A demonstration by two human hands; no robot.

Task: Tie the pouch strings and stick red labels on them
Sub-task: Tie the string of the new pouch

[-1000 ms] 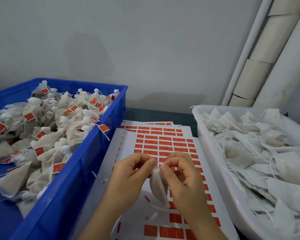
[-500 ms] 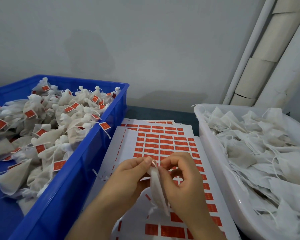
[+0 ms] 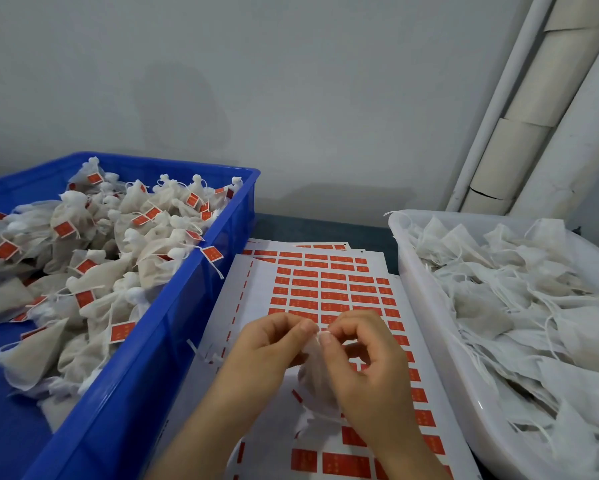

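Both hands up over the label sheets (image 3: 325, 289): left hand (image 3: 270, 351) and right hand (image 3: 367, 368) pinch the top of one pouch (image 3: 313, 375) between them. Blue crate (image 3: 145, 341) holds tied, red-labelled pouches (image 3: 93, 258); white bin (image 3: 426, 306) holds untied pouches (image 3: 519, 306).

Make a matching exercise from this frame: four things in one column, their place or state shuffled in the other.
1. blue crate
2. white tub
3. label sheet
4. held pouch

A. pinched at its top by the left hand and right hand
B. on the right, full of pouches without labels
C. lying flat between the two bins
D. on the left, full of tied, red-labelled pouches

Pairs: 1-D, 2-B, 3-C, 4-A
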